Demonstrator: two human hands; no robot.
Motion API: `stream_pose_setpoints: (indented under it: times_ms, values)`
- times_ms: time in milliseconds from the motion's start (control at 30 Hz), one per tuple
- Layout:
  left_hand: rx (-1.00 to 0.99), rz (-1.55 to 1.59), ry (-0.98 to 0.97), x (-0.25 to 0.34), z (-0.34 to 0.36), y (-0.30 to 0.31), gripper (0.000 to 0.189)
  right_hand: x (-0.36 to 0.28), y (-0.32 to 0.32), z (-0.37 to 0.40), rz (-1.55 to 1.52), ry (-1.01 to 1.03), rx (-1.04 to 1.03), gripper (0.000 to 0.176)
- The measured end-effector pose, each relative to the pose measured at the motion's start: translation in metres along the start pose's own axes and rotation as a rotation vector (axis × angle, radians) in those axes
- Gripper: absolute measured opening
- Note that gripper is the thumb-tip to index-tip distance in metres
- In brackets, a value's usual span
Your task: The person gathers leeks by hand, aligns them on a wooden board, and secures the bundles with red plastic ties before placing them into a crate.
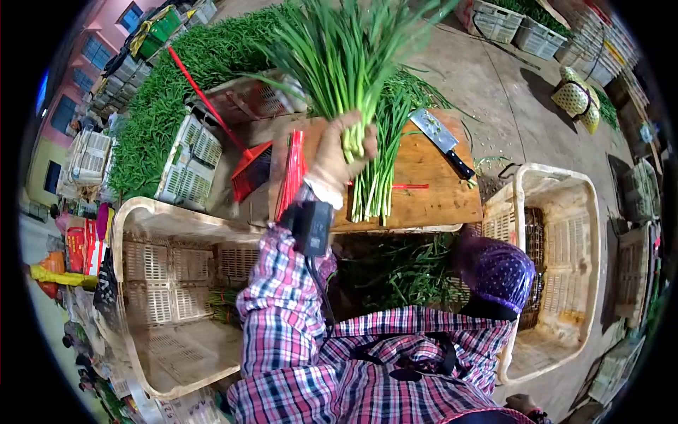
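My left hand (344,152), in a pale glove, is raised over a wooden board (438,194) and grips a thick bunch of green chives (346,60) by the pale stem ends, leaves fanning upward. A black device (311,226) is strapped at that wrist, over a plaid sleeve. A second bunch of chives (381,166) lies on the board just right of the hand. A cleaver (441,138) rests on the board's far right part. A bundle of red ties (293,173) lies at the board's left edge. Only a sliver of my right hand (524,404) shows at the bottom edge.
Loose chives (402,272) fill the space below the board. Pale plastic crates stand at the left (134,233) and right (590,233). A red dustpan with a long handle (251,169) and a long heap of chives (166,99) lie at the far left. More crates line the back.
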State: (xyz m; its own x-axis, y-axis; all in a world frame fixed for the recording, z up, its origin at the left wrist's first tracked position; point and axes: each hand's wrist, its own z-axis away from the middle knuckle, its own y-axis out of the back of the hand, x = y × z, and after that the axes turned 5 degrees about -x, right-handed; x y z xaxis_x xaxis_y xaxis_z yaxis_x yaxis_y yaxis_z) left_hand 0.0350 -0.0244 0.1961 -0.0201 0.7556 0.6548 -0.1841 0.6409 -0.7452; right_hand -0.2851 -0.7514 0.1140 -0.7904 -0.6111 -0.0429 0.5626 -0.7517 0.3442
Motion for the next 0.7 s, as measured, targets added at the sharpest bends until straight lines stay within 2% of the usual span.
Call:
stream_pose_setpoints:
  times_ms: [33,67,100,167,300,400,500,533,567,633,700]
  values:
    - [0.09,0.014,0.095,-0.025,0.005,0.022,0.035,0.008,0.007,-0.003,-0.054,0.039,-0.037,0.028]
    - [0.119,0.156,0.196,-0.054,0.008,0.049,0.034,-0.006,0.016,0.01,0.094,0.096,-0.052,0.027]
    - [0.184,0.03,0.247,-0.07,0.022,0.061,0.032,-0.058,0.013,0.05,0.358,0.17,-0.061,0.025]
    - [0.283,0.331,0.338,-0.114,0.023,0.105,0.031,-0.104,0.016,0.089,0.068,0.0,-0.183,0.029]
    - [0.252,0.333,0.332,-0.134,0.033,0.114,0.029,-0.26,0.023,0.125,-0.017,0.394,-0.169,0.027]
    - [0.091,0.357,0.374,-0.139,0.034,0.12,0.031,-0.38,0.011,0.117,0.252,0.696,-0.093,0.023]
    - [0.131,0.252,0.326,-0.142,0.034,0.12,0.031,-0.507,-0.047,0.129,0.561,1.045,-0.194,0.027]
    - [0.22,0.261,0.415,-0.135,0.036,0.115,0.029,-0.534,-0.073,0.123,0.564,1.214,-0.162,0.028]
    - [0.21,0.292,0.397,-0.133,0.037,0.115,0.025,-0.559,-0.099,0.116,0.561,1.383,-0.13,0.03]
    - [0.224,0.289,0.441,-0.13,0.037,0.116,0.021,-0.617,-0.139,0.104,0.89,1.681,-0.084,0.027]
    - [0.079,0.337,0.505,-0.131,0.032,0.128,0.025,-0.663,-0.182,0.103,1.033,1.907,-0.061,0.024]
